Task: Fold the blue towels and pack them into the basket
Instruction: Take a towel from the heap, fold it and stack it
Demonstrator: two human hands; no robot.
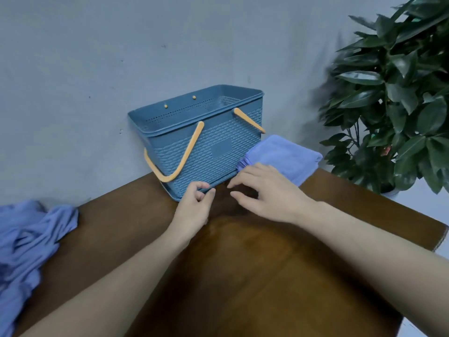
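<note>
The blue basket [201, 139] stands tilted on the tabletop [255, 263], its long axis along the wall, mouth up. Left hand [194, 205] pinches its bottom rim, likely to square it; right hand [264, 190] hovers, grip released, beside the folded towels [286, 156] (an unfolded heap [29, 239] lies far left)

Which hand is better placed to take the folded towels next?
Right. The right hand is open beside the folded towels; the left hand is at the base of the basket, farther away.
</note>
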